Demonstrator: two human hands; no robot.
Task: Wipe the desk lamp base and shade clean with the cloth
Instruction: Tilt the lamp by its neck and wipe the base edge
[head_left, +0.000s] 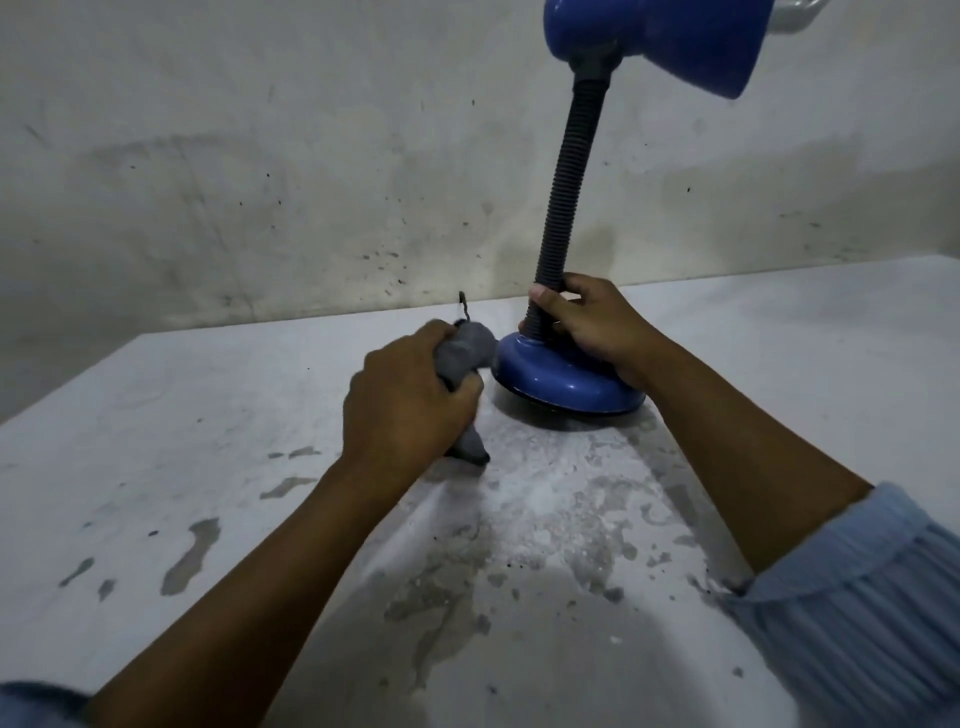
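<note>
We note our right hand (587, 325) gripping the lamp neck (569, 187) low down, blocking the base (561, 379) on that side. Opposite the grip, our left hand (405, 400) with the cloth (467, 348) occupies the approach. Above the grip, the neck stands unobstructed up to the shade (670, 41).

The frame's top edge crops the lamp shade (660, 41); its bulb (792, 15) is blurred.

Blue lamp base (566, 382), blue shade (670, 41), grey cloth (467, 353), striped light-blue sleeve (872, 597)
</note>
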